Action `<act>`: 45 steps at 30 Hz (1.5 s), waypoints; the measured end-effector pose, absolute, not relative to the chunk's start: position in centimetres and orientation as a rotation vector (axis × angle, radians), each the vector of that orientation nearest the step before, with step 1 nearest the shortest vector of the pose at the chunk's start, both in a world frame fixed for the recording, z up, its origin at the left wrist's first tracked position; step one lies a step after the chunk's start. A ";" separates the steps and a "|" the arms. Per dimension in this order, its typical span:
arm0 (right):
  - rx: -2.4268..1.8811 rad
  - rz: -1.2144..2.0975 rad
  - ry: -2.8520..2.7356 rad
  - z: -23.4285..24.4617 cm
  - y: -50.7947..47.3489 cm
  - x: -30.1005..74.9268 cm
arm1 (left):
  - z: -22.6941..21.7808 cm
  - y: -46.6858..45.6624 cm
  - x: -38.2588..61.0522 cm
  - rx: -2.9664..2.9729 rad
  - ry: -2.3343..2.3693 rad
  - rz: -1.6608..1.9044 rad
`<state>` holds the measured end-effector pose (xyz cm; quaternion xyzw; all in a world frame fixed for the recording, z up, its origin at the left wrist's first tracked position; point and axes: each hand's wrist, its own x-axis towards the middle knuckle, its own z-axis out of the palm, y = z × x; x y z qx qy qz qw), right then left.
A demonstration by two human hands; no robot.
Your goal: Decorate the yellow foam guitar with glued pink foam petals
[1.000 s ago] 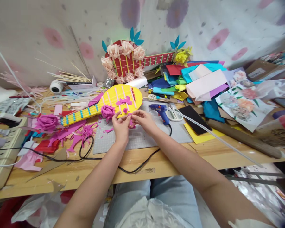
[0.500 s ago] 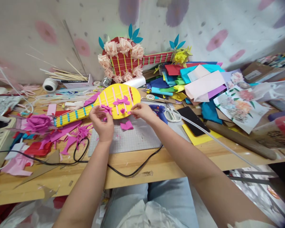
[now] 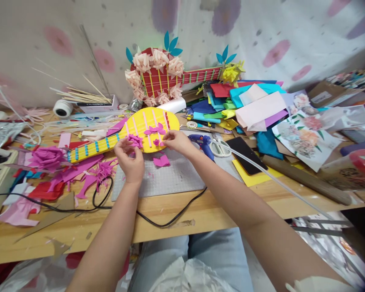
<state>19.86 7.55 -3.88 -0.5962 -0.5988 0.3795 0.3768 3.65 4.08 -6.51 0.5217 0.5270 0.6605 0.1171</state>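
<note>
A yellow paper guitar [image 3: 146,125] with pink strings and blue frets lies across the desk, its round body over a grey cutting mat [image 3: 176,174]. My left hand [image 3: 130,160] is closed, fingertips pinching a small magenta paper flower [image 3: 136,140] at the body's lower left edge. My right hand [image 3: 177,142] is closed, pinching a tiny pink paper piece [image 3: 162,143] against the body's lower rim. A loose pink paper scrap [image 3: 161,161] lies on the mat between my hands.
A blue glue gun [image 3: 202,142], scissors [image 3: 219,147] and a black phone [image 3: 245,149] lie to the right. Coloured paper sheets [image 3: 255,105] pile up behind. A red flower-trimmed guitar [image 3: 161,79] leans on the wall. A magenta rose [image 3: 47,157] and scraps sit left; a black cable [image 3: 158,217] crosses the front.
My hands have parted: the left moved left to the magenta flower, the right stayed at the guitar's rim. A pink scrap now lies on the mat.
</note>
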 end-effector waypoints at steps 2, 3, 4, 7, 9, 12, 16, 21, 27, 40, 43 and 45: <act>-1.564 0.933 -1.558 -3.8 7.7 19.7 | -6.6 4.1 3.5 1.519 1.552 1.940; -1.583 0.919 -1.567 -3.8 7.8 19.7 | -6.6 4.2 3.5 1.516 1.561 1.937; -1.600 0.909 -1.573 -3.8 7.9 19.6 | -6.7 4.2 3.5 1.514 1.568 1.932; -1.655 0.891 -1.594 -3.7 8.1 19.5 | -6.7 4.2 3.5 1.514 1.577 1.924; -1.708 0.882 -1.620 -3.5 8.2 19.4 | -6.8 4.2 3.6 1.514 1.569 1.931; -1.778 0.858 -1.657 -3.2 8.3 19.3 | -6.8 4.3 3.6 1.508 1.549 1.946; -1.832 0.828 -1.680 -3.1 8.4 19.2 | -6.8 4.2 3.5 1.493 1.575 1.927; -1.835 0.799 -1.705 -3.2 8.6 19.1 | -6.9 4.3 3.4 1.503 1.594 1.923; -1.810 0.823 -1.691 -2.8 8.5 18.9 | -7.0 4.4 3.3 1.512 1.602 1.918; -1.483 0.663 -1.833 -3.4 6.8 19.9 | -7.0 4.4 3.2 1.503 1.607 1.927; -1.423 0.504 -1.963 -3.9 6.6 19.9 | -7.1 4.4 3.2 1.508 1.598 1.939; -1.380 0.442 -2.008 -4.3 6.6 19.8 | -7.2 4.5 3.2 1.520 1.581 1.956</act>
